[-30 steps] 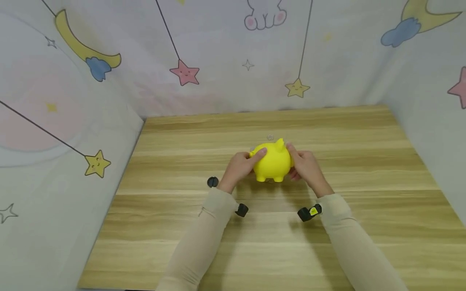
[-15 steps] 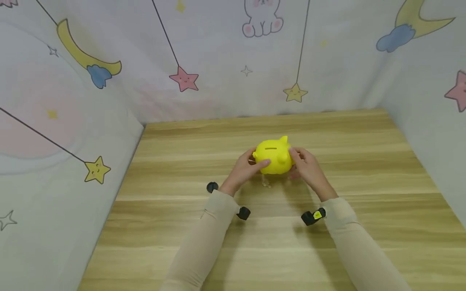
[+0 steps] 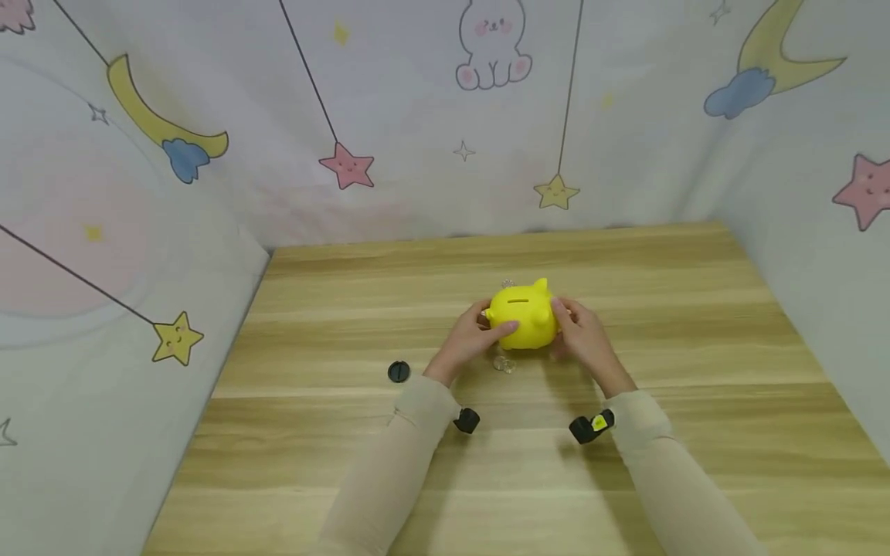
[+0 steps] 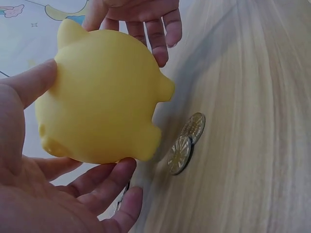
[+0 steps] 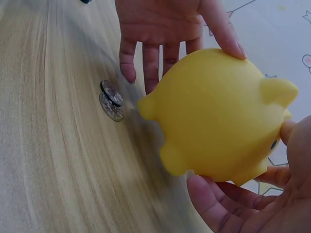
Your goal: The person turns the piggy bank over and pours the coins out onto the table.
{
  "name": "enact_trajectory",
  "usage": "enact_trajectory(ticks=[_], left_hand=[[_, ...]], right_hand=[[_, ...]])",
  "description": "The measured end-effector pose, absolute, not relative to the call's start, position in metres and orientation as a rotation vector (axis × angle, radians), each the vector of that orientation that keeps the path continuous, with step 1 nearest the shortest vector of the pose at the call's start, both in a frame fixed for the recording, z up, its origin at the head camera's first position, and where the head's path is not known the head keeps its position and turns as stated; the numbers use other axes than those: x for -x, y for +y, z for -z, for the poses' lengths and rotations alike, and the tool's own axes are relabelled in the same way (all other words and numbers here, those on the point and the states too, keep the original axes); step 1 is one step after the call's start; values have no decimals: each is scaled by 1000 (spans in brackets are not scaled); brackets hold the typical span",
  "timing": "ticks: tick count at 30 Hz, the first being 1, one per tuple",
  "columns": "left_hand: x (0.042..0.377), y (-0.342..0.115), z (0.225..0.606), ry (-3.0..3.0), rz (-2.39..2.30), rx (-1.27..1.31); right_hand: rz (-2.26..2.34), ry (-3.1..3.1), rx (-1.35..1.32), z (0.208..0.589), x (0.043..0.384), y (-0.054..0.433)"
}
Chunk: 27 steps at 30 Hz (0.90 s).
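Note:
A yellow piggy bank (image 3: 526, 328) is held between both hands in the head view, its coin slot showing on top. My left hand (image 3: 467, 340) grips the tail end, thumb on the near side and fingers underneath. My right hand (image 3: 586, 340) holds the snout end, with the thumb near an ear. In the left wrist view the feet of the piggy bank (image 4: 104, 97) are off the table. Two overlapping coins (image 4: 180, 154) lie on the wood below it. The right wrist view has the same coins (image 5: 111, 100) beside the feet. The belly's underside is hidden.
More coins (image 3: 508, 283) lie just behind the piggy bank, partly covered. A black round plug (image 3: 399, 371) with a groove rests on the wooden table (image 3: 334, 293) left of my left hand. Printed cloth walls (image 3: 410, 185) border the table's back and sides.
The piggy bank has tipped so that its slot faces the camera. A blurred patch under it half a second ago is now two coins at rest. The head view has tilted up slightly.

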<state>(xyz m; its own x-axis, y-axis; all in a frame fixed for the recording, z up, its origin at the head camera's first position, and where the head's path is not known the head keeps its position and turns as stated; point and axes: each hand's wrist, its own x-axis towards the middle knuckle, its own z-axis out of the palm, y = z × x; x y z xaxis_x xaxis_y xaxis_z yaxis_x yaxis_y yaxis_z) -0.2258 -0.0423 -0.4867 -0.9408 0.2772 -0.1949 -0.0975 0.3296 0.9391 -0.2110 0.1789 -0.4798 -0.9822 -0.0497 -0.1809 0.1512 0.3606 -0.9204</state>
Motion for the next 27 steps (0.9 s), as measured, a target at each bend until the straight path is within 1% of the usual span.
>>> enact_trajectory(ticks=[7,19,27], left_hand=[[222,-46,494,2267,-1610,-135],[219,-40,489,2285,-1565,-119],[215,-38,498,2288,-1522,-126]], right_hand=[[1693,2395,-105,486,206,176],[1674,2362,-139,488,204,181],[1642,2340,-130,497,201,188]])
